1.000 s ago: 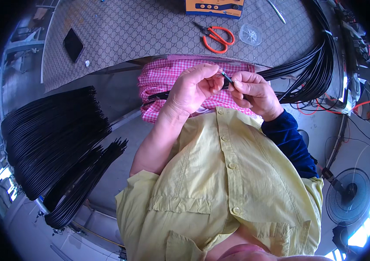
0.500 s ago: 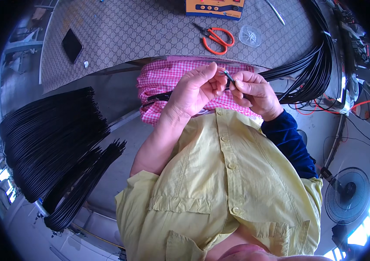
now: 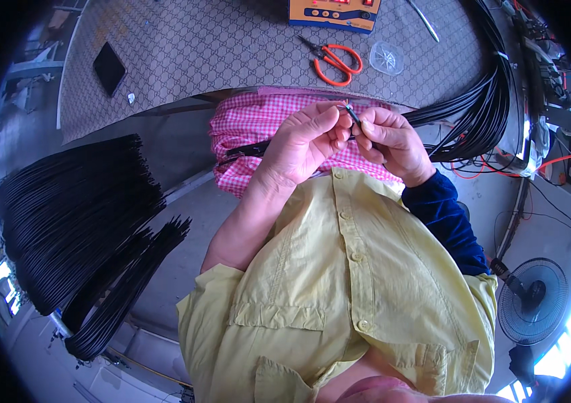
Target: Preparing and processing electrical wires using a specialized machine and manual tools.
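Yellow buttoned shirt point(image 3: 325, 269), navy sleeve point(image 3: 444, 218)

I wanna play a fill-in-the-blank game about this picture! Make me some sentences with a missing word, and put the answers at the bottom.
1. The right hand pinches a cable whose outer cover is the colour ____.
2. Behind the left hand is a checked cloth coloured white and ____.
3. On the table, the clear dish lies to the ____ of the scissors.
4. The person's buttoned shirt is pale ____.

Missing words: black; pink; right; yellow.
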The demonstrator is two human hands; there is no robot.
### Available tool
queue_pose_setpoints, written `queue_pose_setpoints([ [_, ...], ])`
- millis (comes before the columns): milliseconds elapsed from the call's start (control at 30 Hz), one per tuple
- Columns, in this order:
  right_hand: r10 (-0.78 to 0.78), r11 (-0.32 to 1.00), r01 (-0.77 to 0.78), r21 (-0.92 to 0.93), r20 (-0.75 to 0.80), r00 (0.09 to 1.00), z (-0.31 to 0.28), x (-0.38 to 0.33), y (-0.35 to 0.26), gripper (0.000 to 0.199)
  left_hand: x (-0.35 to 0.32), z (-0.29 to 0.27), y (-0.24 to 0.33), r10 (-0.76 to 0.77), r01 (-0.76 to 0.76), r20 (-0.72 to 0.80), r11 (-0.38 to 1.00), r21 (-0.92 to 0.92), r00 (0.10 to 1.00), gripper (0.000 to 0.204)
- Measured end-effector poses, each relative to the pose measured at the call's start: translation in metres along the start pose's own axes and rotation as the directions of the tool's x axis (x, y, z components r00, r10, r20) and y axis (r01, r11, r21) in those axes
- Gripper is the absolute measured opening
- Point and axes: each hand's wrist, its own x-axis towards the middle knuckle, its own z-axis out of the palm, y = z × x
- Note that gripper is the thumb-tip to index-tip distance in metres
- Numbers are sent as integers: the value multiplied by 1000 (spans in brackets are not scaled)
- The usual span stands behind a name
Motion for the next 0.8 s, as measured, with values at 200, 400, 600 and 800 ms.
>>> queue_pose_setpoints([
  [200, -3, 1000, 3, -1, -16, 1000, -1, -2, -1, 14, 3, -1, -2, -6, 5, 29, 1000, 6, 1000, 16],
  [400, -103, 987, 79, -139, -179, 978, -6, -8, -12, 12, 5, 0, -3, -40, 40, -18, 999, 3, 999, 19],
  [600, -405, 833, 166, -528, -378, 833, -51, -1, -51, 13, 6, -7, -8, -55, 62, -131, 997, 46, 990, 17],
  [800, -519, 556, -82, -827, -422, 743, -88, 27, -61, 12, 8, -26, -14, -91, 99, -161, 994, 44, 983, 18],
])
